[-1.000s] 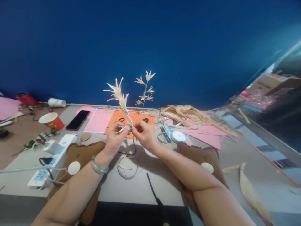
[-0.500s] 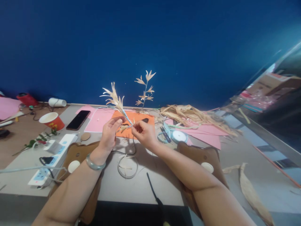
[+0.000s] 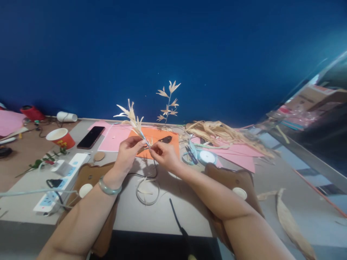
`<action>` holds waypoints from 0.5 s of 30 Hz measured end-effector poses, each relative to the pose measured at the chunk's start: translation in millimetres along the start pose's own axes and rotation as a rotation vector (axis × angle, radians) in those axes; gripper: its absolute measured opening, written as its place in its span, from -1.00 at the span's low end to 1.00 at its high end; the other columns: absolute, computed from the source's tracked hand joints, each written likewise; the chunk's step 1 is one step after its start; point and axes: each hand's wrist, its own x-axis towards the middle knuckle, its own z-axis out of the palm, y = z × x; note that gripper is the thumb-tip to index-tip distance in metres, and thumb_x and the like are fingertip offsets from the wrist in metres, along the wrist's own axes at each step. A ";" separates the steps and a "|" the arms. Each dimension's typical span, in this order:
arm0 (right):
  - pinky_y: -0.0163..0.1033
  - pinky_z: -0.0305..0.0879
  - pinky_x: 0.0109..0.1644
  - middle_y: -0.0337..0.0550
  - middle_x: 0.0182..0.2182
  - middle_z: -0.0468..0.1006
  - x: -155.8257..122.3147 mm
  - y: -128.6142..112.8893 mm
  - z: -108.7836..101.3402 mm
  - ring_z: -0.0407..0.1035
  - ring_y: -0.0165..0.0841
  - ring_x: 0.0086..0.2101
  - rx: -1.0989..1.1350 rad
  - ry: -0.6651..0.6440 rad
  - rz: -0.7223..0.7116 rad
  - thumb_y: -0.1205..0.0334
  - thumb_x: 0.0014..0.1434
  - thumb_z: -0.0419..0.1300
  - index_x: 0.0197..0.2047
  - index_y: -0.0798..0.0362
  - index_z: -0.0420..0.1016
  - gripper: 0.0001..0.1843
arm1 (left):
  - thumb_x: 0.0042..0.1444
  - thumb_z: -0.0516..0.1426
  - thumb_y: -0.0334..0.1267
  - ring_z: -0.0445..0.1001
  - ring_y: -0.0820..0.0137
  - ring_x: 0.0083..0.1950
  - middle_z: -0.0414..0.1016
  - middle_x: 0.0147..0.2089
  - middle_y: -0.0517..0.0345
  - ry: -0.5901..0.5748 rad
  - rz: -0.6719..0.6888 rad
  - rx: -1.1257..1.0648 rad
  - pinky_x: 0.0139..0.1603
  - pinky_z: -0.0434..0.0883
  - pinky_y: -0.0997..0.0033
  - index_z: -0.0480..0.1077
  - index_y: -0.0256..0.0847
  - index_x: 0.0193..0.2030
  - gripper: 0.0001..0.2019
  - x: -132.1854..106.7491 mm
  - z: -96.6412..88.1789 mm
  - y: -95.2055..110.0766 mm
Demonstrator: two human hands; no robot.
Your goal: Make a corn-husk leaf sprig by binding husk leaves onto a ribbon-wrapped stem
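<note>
A stem of pale dried-husk flowers [image 3: 132, 117], wrapped in light blue at its lower part, tilts up and left between my hands. My left hand [image 3: 127, 151] pinches the wrapped stem from the left with thumb and fingers. From the right, my right hand [image 3: 164, 153] has thumb and fingertips closed on the stem's lower end. Fingers partly hide the pale leaves near this end. Both hands hover over an orange sheet [image 3: 173, 139]. Behind them stands a second husk-flower stem [image 3: 168, 103] against the blue wall.
At left are a phone [image 3: 91, 137], a red paper cup [image 3: 61, 138] and a power strip [image 3: 63, 184]. Right of the hands lie a tape roll [image 3: 207, 157] and a heap of dried husks [image 3: 217, 131]. A wire ring [image 3: 148, 193] lies in front; brown cushions [image 3: 230, 184] flank the forearms.
The flower stem has dipped slightly. My left hand has moved right along it, closer to my right hand, which has shifted a little left.
</note>
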 end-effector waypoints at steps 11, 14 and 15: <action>-0.32 0.30 -0.42 -0.24 -0.56 0.44 20.6 -1.8 -36.7 0.32 -0.44 -0.52 0.236 0.287 0.150 0.17 0.09 0.18 -0.40 0.07 0.39 -0.85 | -0.21 0.32 -0.23 0.54 0.37 -0.35 0.53 -0.44 0.15 0.022 -0.164 -0.175 -0.15 0.49 0.28 0.41 -0.27 -0.42 -0.76 8.4 -5.5 2.2; -0.33 0.30 -0.43 -0.26 -0.56 0.43 22.1 -0.3 -41.1 0.32 -0.46 -0.52 0.251 0.297 0.161 0.17 0.08 0.20 -0.39 0.07 0.40 -0.86 | -0.18 0.32 -0.20 0.54 0.36 -0.36 0.53 -0.44 0.14 -0.002 -0.127 -0.111 -0.17 0.49 0.27 0.41 -0.26 -0.43 -0.76 6.8 -4.9 2.9; -0.33 0.30 -0.43 -0.26 -0.55 0.44 21.7 -0.6 -40.4 0.32 -0.46 -0.52 0.264 0.284 0.162 0.18 0.07 0.21 -0.38 0.07 0.39 -0.86 | -0.16 0.31 -0.18 0.54 0.36 -0.37 0.53 -0.44 0.13 -0.006 -0.099 -0.065 -0.18 0.49 0.27 0.41 -0.26 -0.42 -0.77 5.7 -4.6 2.4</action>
